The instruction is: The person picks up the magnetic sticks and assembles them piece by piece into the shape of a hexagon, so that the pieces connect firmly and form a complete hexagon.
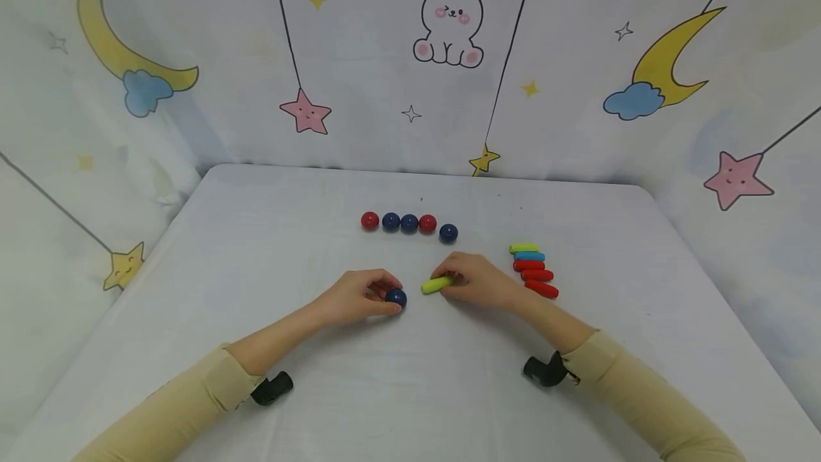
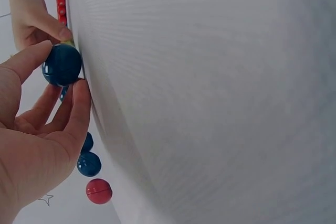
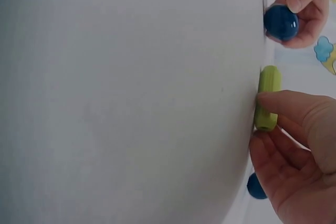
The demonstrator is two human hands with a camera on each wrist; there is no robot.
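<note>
My left hand (image 1: pixel 360 296) pinches a glossy dark blue ball (image 1: pixel 395 297) between thumb and fingers, low over the white table. Facing it from the right, my right hand (image 1: pixel 477 280) pinches a yellow-green stick (image 1: pixel 437 285), whose free end points toward the ball. In the right wrist view the stick (image 3: pixel 268 98) shows as a short ridged cylinder with the thumb across its side. The left wrist view shows the blue ball (image 2: pixel 62 65) held at the fingertips, overlapping part of the right hand behind it.
Beyond the hands, a row holds a red ball (image 1: pixel 370 220), more blue and red balls, and a blue ball (image 1: pixel 448 233) at its right end. Right of my right hand lie several stacked sticks: a yellow-green one (image 1: pixel 524 248), a blue one (image 1: pixel 529 257) and red ones (image 1: pixel 537 275).
</note>
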